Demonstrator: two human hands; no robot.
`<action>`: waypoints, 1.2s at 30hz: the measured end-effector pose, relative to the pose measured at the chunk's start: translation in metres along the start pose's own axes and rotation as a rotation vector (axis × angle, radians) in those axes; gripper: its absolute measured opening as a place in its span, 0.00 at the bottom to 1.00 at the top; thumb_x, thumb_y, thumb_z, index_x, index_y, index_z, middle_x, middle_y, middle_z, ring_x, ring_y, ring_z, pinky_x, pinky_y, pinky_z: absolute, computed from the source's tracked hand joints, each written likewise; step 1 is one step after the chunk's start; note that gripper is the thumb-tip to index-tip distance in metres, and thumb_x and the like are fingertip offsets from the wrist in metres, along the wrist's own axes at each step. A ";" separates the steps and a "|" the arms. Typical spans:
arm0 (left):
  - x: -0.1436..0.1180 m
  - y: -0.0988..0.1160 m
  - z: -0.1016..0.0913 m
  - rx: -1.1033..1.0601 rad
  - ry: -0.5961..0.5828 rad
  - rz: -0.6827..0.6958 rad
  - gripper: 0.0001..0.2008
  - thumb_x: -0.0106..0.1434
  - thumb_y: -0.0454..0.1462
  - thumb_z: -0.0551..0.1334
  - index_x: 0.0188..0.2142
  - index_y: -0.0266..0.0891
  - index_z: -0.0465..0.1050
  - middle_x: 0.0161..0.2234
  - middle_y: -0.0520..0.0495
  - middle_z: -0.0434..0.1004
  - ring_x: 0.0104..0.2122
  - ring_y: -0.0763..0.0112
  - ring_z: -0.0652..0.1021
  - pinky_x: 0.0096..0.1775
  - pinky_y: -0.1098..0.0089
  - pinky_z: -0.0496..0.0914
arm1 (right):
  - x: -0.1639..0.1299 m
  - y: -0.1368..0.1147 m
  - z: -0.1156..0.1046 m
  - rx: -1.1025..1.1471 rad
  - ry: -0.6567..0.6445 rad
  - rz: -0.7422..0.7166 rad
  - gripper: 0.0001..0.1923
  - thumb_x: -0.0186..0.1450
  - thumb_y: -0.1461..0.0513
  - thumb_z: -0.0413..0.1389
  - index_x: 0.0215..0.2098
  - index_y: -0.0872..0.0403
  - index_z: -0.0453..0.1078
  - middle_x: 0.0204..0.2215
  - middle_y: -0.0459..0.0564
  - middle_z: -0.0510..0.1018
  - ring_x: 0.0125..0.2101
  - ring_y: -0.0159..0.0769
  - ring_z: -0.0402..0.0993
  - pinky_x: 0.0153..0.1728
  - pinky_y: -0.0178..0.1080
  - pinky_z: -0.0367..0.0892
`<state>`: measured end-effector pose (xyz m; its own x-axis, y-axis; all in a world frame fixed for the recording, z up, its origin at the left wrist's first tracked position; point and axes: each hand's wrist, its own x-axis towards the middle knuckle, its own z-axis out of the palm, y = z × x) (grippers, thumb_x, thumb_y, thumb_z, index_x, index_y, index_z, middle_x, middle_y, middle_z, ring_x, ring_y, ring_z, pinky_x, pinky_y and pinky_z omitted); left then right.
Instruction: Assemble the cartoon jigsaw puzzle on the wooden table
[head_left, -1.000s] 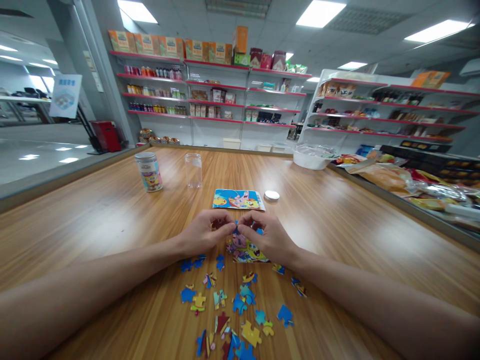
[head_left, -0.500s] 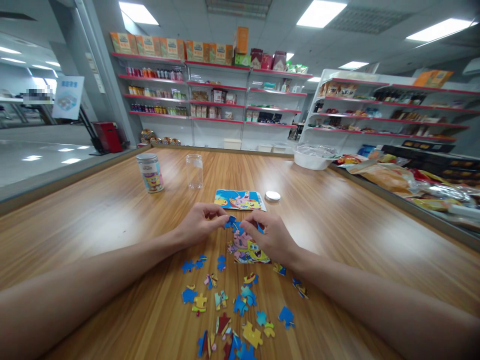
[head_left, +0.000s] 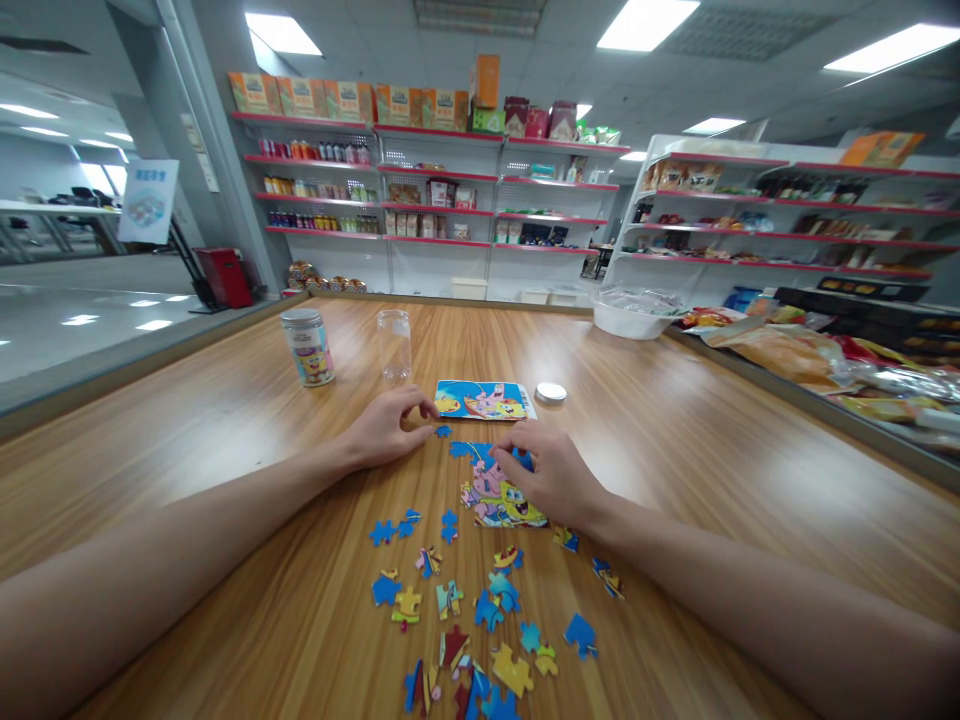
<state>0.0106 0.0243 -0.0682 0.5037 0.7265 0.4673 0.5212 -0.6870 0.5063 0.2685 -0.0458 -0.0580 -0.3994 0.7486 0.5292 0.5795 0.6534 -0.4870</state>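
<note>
A partly joined jigsaw puzzle (head_left: 504,492), with a yellow and a pink cartoon figure, lies flat on the table. My right hand (head_left: 551,470) covers its upper right part, thumb and fingers closed on a blue puzzle piece (head_left: 525,460) at the top edge; the palm hides some of it. Left of the puzzle, my left hand (head_left: 390,425) has thumb and forefinger apart, beside a loose blue piece (head_left: 443,431) on the wood. Behind both hands lies the picture card (head_left: 481,400). Several loose pieces (head_left: 512,670) are scattered nearer to me.
A printed can (head_left: 307,348) and a clear plastic jar (head_left: 394,345) stand at the back left. A round silver lid (head_left: 551,393) lies right of the card. Farther back is a white basin (head_left: 634,318), with packaged snacks (head_left: 787,355) along the right edge.
My left hand has drawn back left from the puzzle's top left corner. A loose blue piece now lies by its fingertips. My right hand stays over the puzzle.
</note>
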 end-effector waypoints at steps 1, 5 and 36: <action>0.000 0.001 -0.001 0.000 -0.036 0.043 0.09 0.60 0.38 0.63 0.39 0.37 0.76 0.37 0.47 0.74 0.32 0.69 0.73 0.35 0.69 0.68 | -0.001 0.001 0.001 -0.009 -0.005 -0.022 0.08 0.65 0.66 0.55 0.32 0.56 0.76 0.27 0.50 0.75 0.32 0.39 0.70 0.37 0.43 0.64; 0.001 0.001 0.000 -0.002 -0.118 0.074 0.10 0.64 0.41 0.63 0.40 0.38 0.79 0.38 0.44 0.73 0.39 0.63 0.74 0.44 0.64 0.68 | -0.004 0.006 0.004 -0.050 -0.064 -0.073 0.10 0.64 0.67 0.56 0.41 0.56 0.78 0.33 0.54 0.74 0.38 0.42 0.69 0.41 0.46 0.67; -0.004 0.010 -0.003 -0.044 -0.169 0.249 0.08 0.63 0.38 0.62 0.40 0.37 0.74 0.40 0.45 0.70 0.40 0.64 0.73 0.43 0.64 0.68 | -0.005 0.006 0.005 -0.083 -0.106 -0.067 0.11 0.65 0.68 0.57 0.43 0.57 0.79 0.35 0.55 0.72 0.38 0.42 0.68 0.42 0.46 0.68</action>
<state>0.0119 0.0150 -0.0631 0.7219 0.5208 0.4557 0.3383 -0.8400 0.4241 0.2706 -0.0451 -0.0668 -0.5094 0.7140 0.4804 0.6042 0.6942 -0.3912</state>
